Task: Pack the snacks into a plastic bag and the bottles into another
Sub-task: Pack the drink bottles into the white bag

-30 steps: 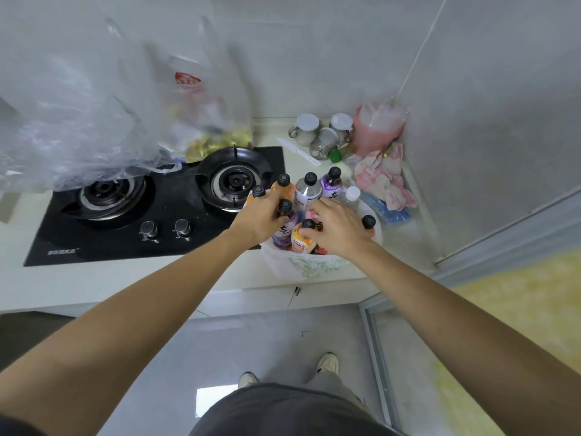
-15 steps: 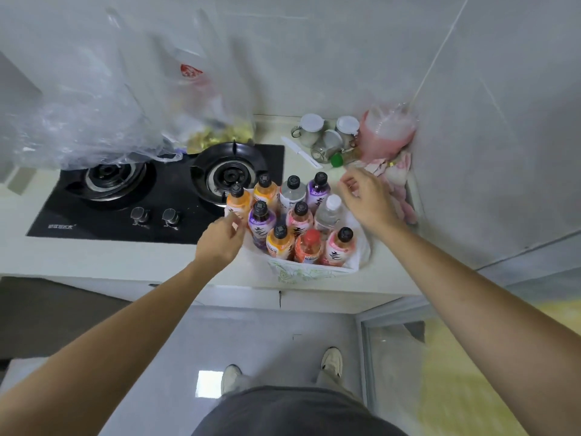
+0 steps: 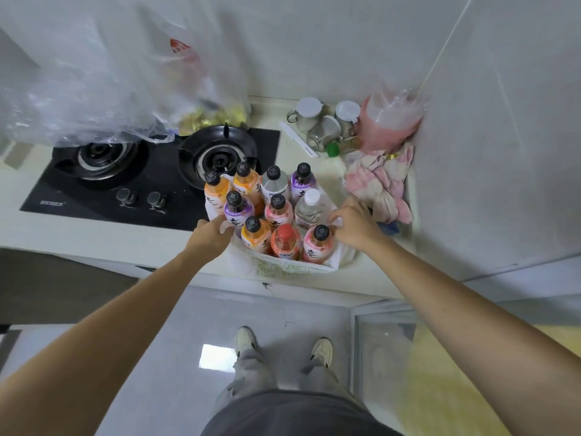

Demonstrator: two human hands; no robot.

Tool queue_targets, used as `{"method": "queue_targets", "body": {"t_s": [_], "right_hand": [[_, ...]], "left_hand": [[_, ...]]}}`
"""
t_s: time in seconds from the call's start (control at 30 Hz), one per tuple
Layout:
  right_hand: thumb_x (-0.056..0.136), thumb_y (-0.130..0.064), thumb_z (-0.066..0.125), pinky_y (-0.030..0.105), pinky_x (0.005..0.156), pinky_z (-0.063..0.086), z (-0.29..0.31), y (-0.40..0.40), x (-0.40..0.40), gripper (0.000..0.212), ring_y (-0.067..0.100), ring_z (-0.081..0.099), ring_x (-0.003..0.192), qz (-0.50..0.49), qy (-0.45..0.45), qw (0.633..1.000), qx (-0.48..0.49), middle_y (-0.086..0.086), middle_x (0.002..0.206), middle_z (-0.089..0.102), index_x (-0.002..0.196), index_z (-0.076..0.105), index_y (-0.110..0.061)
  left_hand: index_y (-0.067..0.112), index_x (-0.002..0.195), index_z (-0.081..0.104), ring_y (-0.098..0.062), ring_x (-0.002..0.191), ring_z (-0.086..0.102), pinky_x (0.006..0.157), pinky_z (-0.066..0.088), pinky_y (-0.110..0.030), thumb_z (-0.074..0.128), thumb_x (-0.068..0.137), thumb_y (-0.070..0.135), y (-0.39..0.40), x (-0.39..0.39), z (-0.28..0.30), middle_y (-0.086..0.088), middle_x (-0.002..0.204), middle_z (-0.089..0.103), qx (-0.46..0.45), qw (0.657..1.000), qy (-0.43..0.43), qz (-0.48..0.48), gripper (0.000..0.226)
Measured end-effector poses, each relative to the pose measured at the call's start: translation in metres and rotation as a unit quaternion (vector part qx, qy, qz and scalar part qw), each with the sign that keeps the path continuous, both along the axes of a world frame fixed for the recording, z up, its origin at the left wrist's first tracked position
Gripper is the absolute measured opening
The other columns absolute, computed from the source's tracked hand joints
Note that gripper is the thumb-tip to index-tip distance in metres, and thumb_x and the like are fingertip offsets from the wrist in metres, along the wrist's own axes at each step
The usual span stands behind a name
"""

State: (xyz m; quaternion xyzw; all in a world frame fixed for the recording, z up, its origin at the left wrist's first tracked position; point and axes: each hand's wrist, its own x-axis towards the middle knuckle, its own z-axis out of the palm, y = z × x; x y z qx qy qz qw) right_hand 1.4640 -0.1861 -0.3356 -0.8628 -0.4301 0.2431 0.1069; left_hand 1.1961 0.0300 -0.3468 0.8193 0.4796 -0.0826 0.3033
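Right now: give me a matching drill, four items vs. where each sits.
Items:
1. white-cap bottle
2. red-cap bottle
3. pink cloth
4. jars

Places:
A. front row of the bottle bag, middle
B. back of the counter, right of the stove
C. right edge of the bottle cluster, by the right hand
D. heaped on the counter against the right wall

Pairs: 1-C, 2-A, 3-D, 4-B

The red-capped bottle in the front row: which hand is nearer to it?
Left, though only slightly. The left hand grips the bag edge two bottles to the left of the red-capped bottle; the right hand grips the opposite edge, beyond the pink bottle.
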Motion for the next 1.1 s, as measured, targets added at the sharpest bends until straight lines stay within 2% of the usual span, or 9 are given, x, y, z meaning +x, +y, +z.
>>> {"method": "queue_targets", "body": {"t_s": [0.2,0.37,0.43,0.53,0.6,0.77,0.9,1.0,1.1], "right_hand": [[0.095,-0.04,0.066,0.05,0.121,0.023,-0.013,0.011,0.007,0.03,0.041,0.031,0.14,0.0,0.028,0.994,-0.103,0.013,0.138,0.047,0.124,0.073,-0.034],[0.087,-0.018,0.073,0.036,0.089,0.053,-0.006,0.01,0.007,0.015,0.028,0.064,0.106,0.032,0.025,0.991,-0.127,0.006,0.108,0.074,0.099,0.082,-0.019],[0.088,-0.013,0.073,0.033,0.082,0.052,-0.005,0.007,0.009,0.012,0.026,0.065,0.104,0.013,0.016,0.995,-0.102,0.007,0.105,0.074,0.095,0.082,-0.015],[0.092,-0.013,0.072,0.036,0.102,0.044,0.001,0.007,0.01,0.013,0.02,0.048,0.119,-0.048,0.026,0.998,-0.008,0.007,0.119,0.054,0.104,0.078,-0.013],[0.095,-0.012,0.067,0.028,0.1,0.034,0.013,0.008,0.007,0.009,0.015,0.037,0.116,-0.095,0.057,0.992,0.059,0.002,0.121,0.039,0.104,0.071,-0.012],[0.094,-0.004,0.065,0.027,0.089,0.038,0.037,0.007,-0.004,0.007,0.019,0.051,0.105,-0.143,0.117,0.963,0.195,0.006,0.113,0.051,0.087,0.064,-0.003],[0.094,0.004,0.057,0.007,0.061,0.034,0.051,0.008,-0.013,0.016,0.005,0.05,0.072,-0.163,0.164,0.948,0.22,0.005,0.081,0.055,0.081,0.058,-0.005],[0.098,0.001,0.05,0.015,0.061,0.032,0.055,0.011,-0.012,0.011,0.012,0.045,0.075,-0.195,0.184,0.938,0.221,0.009,0.086,0.052,0.09,0.058,0.002],[0.103,-0.012,0.045,0.025,0.061,0.028,0.057,0.009,-0.008,0.014,0.014,0.042,0.073,-0.238,0.173,0.937,0.188,0.001,0.083,0.049,0.095,0.056,-0.01]], "left_hand": [[0.006,0.122,0.064,-0.032,0.101,0.058,0.081,0.048,-0.038,0.054,0.101,0.022,0.007,0.011,-0.01,-0.018,0.12,0.063,-0.001,0.997,-0.046,0.057,0.028],[0.003,0.125,0.067,-0.031,0.101,0.062,0.08,0.046,-0.033,0.067,0.096,0.023,0.005,0.006,-0.01,-0.016,0.12,0.069,0.02,0.992,-0.077,0.098,0.035],[0.002,0.129,0.066,-0.032,0.109,0.064,0.088,0.05,-0.036,0.074,0.092,0.024,0.007,0.0,-0.008,-0.016,0.123,0.069,0.012,0.985,-0.1,0.137,0.044],[0.004,0.125,0.069,-0.029,0.103,0.064,0.09,0.054,-0.038,0.078,0.088,0.015,0.009,-0.007,-0.002,-0.015,0.12,0.07,0.009,0.979,-0.115,0.169,0.039],[0.005,0.123,0.07,-0.028,0.101,0.064,0.088,0.053,-0.034,0.074,0.09,0.008,0.009,-0.009,0.001,-0.015,0.117,0.07,0.01,0.979,-0.116,0.168,0.034],[0.004,0.118,0.071,-0.027,0.097,0.063,0.081,0.054,-0.035,0.061,0.094,0.006,0.012,-0.011,0.005,-0.014,0.115,0.07,0.009,0.98,-0.099,0.172,0.026],[0.008,0.104,0.066,-0.026,0.091,0.058,0.073,0.046,-0.032,0.059,0.089,0.009,0.009,-0.014,0.006,-0.009,0.105,0.061,0.042,0.985,-0.075,0.149,0.017],[0.009,0.094,0.064,-0.022,0.1,0.049,0.08,0.042,-0.031,0.062,0.088,0.014,0.009,-0.017,0.007,-0.006,0.108,0.051,0.089,0.981,-0.135,0.109,0.009],[0.011,0.084,0.063,-0.025,0.092,0.058,0.072,0.048,-0.035,0.063,0.089,0.015,0.012,-0.025,0.011,-0.003,0.099,0.064,0.044,0.967,-0.203,0.144,0.007]]}}
